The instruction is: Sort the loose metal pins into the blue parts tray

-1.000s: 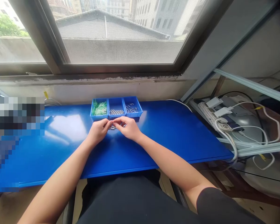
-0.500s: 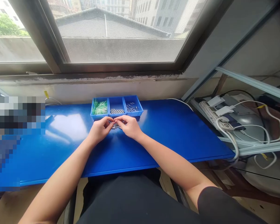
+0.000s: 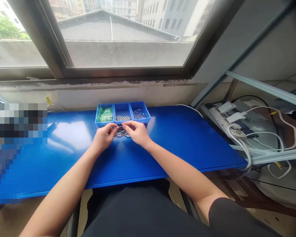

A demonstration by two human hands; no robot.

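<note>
A: Which areas are obscured?

B: A pixelated patch [image 3: 17,125] masks the left end of the blue table [image 3: 177,141]. The left forearm is cut off at the lower edge of the view. The fingers cover both ends of the pile of loose metal pieces [image 3: 122,133], so a count cannot be given.

A: Specify the state of each hand.

B: Left hand [image 3: 103,135]: thumb and index finger closed to a pinch, tips directed to the right. Right hand [image 3: 138,133]: matching pinch, tips directed to the left. A narrow gap separates the two sets of fingertips.

A: Where is the workpiece?

B: Between the hands. A thin dark piece [image 3: 120,127] bridges the gap, one end in each pinch. At this resolution it appears to be a slender rod, but its exact form cannot be confirmed. The pile lies just below it in the view, on the table, in front of the tray.

A: List the containers and contents.

B: One blue tray [image 3: 102,124], three compartments, beyond the hands. Left compartment: green packaging [image 3: 106,114]. Middle compartment: small round metal parts [image 3: 123,118], grouped toward the near wall. Right compartment: slender metal parts [image 3: 139,114], scattered at various angles.
</note>
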